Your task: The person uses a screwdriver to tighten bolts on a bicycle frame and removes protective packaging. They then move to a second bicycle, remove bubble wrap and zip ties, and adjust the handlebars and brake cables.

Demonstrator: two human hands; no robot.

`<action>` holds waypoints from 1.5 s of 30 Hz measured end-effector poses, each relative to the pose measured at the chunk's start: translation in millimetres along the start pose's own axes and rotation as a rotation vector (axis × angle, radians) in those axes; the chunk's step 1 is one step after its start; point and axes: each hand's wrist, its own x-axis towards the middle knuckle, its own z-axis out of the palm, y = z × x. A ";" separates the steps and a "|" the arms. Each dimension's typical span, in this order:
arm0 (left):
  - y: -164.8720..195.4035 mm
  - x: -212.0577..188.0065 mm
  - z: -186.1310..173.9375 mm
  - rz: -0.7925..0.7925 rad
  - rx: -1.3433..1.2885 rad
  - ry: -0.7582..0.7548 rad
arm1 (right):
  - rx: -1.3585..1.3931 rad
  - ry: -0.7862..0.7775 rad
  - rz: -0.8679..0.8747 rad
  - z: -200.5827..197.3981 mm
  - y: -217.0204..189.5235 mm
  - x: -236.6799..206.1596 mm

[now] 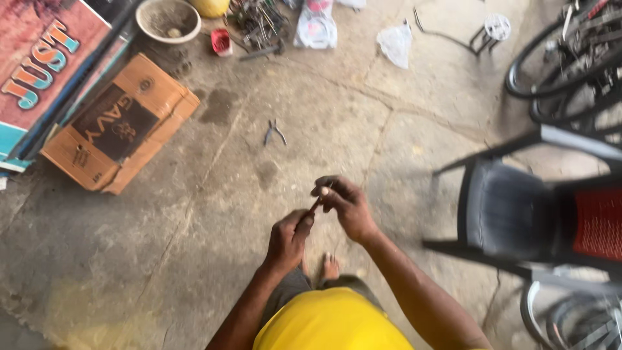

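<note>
Hands first — we hold them close together in front of us, above the concrete floor [194, 214]. Our left hand [288, 236] is closed in a fist around the lower end of a thin dark rod-like piece [315, 205], and our right hand [343, 202] pinches its upper end between fingertips. The piece is small and partly hidden, so we cannot tell just what it is. Its long axis runs on a slant, from the left fist below up and to the right into the right fingers. Both hands touch it; neither is nearer than the other.

Ahead of the hands, well apart, a pair of pliers [274, 131] lies on the floor with its handles splayed towards us.

Off to the left — a flat brown cardboard box [120, 123] with a dark printed panel on its top lies tilted on the floor. Beside it, at the frame's edge, a large signboard [39, 65] shows a reddish ground and big pale-blue and orange letters. Farther up sit a round grey bowl [167, 18], a small red cup [221, 41] and two white plastic bags [315, 27]. A black chair [518, 207] stands to our right.
</note>
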 end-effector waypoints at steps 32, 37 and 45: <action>8.8 779.2 -34.9 0.041 0.217 -0.178 | 0.528 0.388 -0.194 -278.6 -172.9 725.9; 34.5 861.7 -1.7 -0.007 -0.080 -0.062 | 0.415 0.175 -0.071 -299.4 -232.1 805.5; 23.1 1021.2 35.4 0.079 0.045 -0.059 | 0.424 0.098 0.117 -346.0 -250.2 918.7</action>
